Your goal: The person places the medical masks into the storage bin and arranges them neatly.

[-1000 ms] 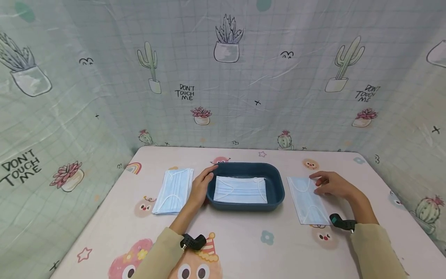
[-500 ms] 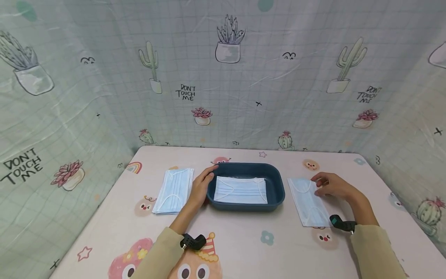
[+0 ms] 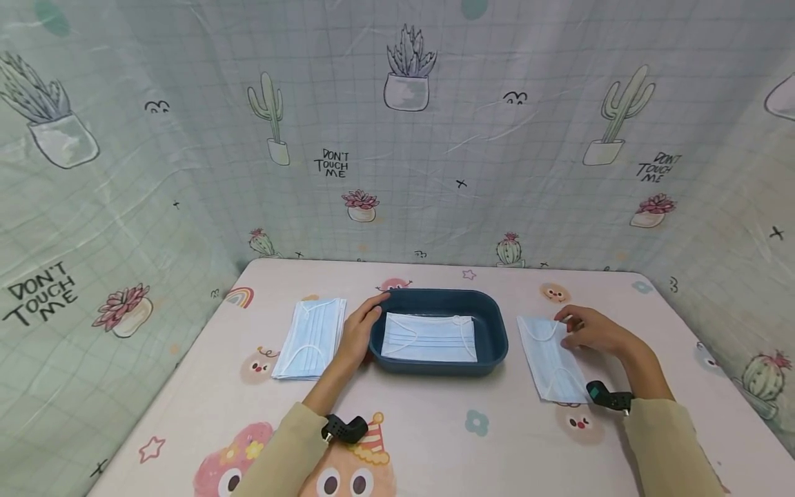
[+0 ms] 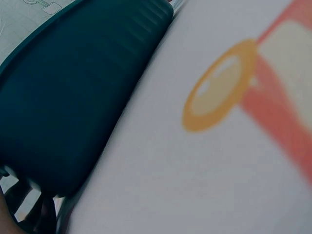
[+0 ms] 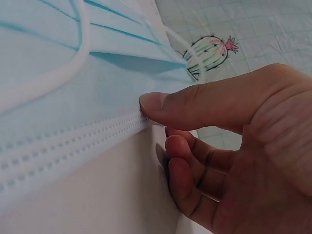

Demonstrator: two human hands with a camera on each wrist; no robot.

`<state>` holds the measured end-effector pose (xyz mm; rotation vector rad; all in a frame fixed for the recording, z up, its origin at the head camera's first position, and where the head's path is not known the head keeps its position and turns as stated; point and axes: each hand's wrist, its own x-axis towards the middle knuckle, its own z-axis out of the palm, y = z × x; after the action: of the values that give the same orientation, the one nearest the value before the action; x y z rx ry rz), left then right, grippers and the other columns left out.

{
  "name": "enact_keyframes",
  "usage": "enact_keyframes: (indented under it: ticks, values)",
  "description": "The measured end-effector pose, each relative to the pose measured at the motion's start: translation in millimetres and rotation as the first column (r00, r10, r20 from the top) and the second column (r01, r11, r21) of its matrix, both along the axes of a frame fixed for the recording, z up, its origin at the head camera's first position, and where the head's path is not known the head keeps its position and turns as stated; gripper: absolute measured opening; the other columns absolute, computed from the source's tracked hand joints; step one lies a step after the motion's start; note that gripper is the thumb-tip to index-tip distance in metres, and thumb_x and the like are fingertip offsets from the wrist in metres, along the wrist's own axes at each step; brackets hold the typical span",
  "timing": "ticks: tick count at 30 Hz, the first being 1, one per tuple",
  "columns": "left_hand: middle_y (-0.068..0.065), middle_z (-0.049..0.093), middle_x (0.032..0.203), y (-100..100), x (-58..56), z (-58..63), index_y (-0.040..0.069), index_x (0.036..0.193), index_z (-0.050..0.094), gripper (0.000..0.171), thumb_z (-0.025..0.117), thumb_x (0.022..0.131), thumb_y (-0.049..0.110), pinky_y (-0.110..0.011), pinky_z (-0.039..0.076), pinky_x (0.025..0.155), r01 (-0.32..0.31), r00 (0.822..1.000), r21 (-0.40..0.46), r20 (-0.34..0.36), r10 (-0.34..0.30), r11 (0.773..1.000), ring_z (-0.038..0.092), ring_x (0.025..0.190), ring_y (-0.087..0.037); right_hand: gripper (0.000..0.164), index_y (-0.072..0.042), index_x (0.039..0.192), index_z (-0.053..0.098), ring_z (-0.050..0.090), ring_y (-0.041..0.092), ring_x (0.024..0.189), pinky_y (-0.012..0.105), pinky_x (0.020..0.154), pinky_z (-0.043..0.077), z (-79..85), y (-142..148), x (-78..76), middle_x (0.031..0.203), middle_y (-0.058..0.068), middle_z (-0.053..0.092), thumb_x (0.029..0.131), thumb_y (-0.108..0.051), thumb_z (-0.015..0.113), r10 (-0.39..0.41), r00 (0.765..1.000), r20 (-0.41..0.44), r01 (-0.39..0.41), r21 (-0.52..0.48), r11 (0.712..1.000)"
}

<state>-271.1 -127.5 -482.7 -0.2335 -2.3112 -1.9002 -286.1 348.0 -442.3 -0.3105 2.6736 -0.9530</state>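
A dark blue plastic bin [image 3: 435,369] sits mid-table with a pale blue pleated face mask [image 3: 428,339] lying flat inside. My left hand [image 3: 355,338] holds the bin's left end, fingers at the rim; the left wrist view is filled mostly by the bin's outer wall [image 4: 73,102]. To the right, another face mask [image 3: 548,362] lies lengthwise on the table. Its right edge is pinched by my right hand [image 3: 596,330], and the right wrist view shows the thumb [image 5: 156,103] on top of the mask's stitched border with the other fingers curled below.
Left of the bin, behind my left forearm, is a neat stack of face masks [image 3: 308,338]. A pink cartoon-print cloth [image 3: 428,435] covers the table. Patterned curtain [image 3: 459,145] hangs close around its back and sides.
The face mask at my right hand has shifted slightly to the right. My left hand and the bin have stayed in place.
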Motion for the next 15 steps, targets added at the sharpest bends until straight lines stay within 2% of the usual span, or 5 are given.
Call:
enact_keyframes:
  ticks: [5,15]
  values:
    - [-0.003,0.054,0.156,0.1,1.0,2.1,0.021,0.145,0.061,0.039,0.044,0.110,0.026,-0.049,0.021,0.130,0.016,1.000,0.015,0.001,-0.016,1.000,0.039,0.154,-0.025,0.032,0.004,0.110,0.058,0.053,0.027,0.093,0.033,0.074,0.046,0.8,-1.6,0.5,0.100,0.013,0.058,0.085,-0.005,0.075,-0.013,1.000,-0.007,0.013,0.023,1.000]
    - [-0.001,0.059,0.151,-0.5,-1.0,-0.9,0.023,0.140,0.065,0.036,0.047,0.109,0.024,-0.049,0.027,0.128,-0.009,1.000,-0.007,-0.020,0.009,1.000,0.043,0.151,-0.023,0.022,0.004,0.102,0.063,0.052,0.020,0.084,0.026,0.067,0.044,1.7,-2.9,-0.1,0.089,0.006,0.057,0.088,-0.010,0.073,-0.038,0.999,0.034,0.037,0.023,0.999]
